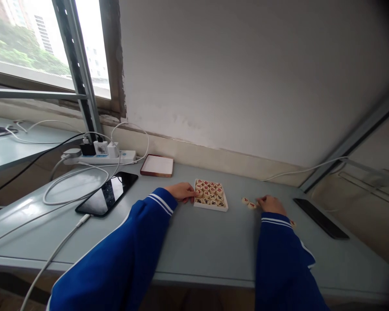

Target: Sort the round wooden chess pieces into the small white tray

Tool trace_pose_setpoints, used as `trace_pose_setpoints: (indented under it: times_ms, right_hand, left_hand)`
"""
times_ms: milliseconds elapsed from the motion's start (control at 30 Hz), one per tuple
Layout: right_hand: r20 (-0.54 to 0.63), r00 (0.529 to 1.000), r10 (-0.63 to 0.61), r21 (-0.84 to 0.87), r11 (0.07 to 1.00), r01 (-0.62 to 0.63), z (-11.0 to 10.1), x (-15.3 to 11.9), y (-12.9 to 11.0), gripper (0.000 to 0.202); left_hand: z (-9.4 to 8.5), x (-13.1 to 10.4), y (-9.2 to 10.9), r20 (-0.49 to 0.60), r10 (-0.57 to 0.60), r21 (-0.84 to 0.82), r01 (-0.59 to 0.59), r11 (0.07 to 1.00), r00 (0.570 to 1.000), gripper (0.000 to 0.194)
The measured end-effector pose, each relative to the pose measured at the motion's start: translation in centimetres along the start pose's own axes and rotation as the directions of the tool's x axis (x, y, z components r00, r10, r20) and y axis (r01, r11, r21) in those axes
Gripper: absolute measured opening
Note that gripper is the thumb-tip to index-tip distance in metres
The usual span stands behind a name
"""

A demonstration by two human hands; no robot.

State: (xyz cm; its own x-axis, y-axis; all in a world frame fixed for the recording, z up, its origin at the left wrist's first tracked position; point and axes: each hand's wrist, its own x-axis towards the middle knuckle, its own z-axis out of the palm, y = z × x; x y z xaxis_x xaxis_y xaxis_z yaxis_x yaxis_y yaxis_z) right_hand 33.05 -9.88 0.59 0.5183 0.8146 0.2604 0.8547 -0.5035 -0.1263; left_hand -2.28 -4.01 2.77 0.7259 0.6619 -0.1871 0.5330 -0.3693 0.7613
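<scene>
A shallow white box (210, 207) on the desk holds rows of round Chinese chess pieces (213, 196), with red characters on most and black ones in the front row. At its left edge, my left hand (183, 192) has its thumb and fingers closed on the box's side, touching the pieces there. Further right, my right hand (272, 204) is closed, its fingertips on a Chinese chess piece mostly covered by them. Two loose red-lettered pieces (249, 203) lie just left of those fingertips. Another loose piece (292, 223) is partly hidden behind my right sleeve.
Behind the box to the left lies an open lid (157, 166) with a dark red rim. A phone (106, 194) with a white charging cable is on the left, near a power strip (100, 158) full of plugs. A long black object (320, 218) rests at the right.
</scene>
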Motion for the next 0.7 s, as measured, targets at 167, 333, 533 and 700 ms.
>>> trace_pose_setpoints:
  times_ms: [167, 333, 533, 700]
  right_hand:
    - [-0.014, 0.993, -0.114, 0.14, 0.984, 0.115, 0.5, 1.0, 0.3, 0.026]
    - [0.047, 0.991, -0.125, 0.286, 0.952, 0.107, 0.5, 1.5, 0.5, 0.015]
    - [-0.057, 0.991, -0.123, 0.476, 0.869, 0.135, -0.9, 0.2, -2.3, 0.018]
    - [-0.131, 0.952, -0.276, 0.663, 0.69, 0.291, -2.1, -2.0, -6.3, 0.032]
  left_hand:
    - [0.1, -0.1, 0.1, -0.005, -0.018, -0.017, 0.018, 1.0, 1.0, 0.065]
    - [0.1, -0.1, 0.1, -0.013, -0.018, -0.014, 0.018, 1.0, 1.0, 0.065]
    - [0.1, -0.2, 0.3, -0.015, -0.033, -0.009, 0.032, 0.999, 0.999, 0.061]
    - [0.1, 0.0, 0.0, -0.001, -0.013, -0.03, 0.013, 0.999, 1.0, 0.061]
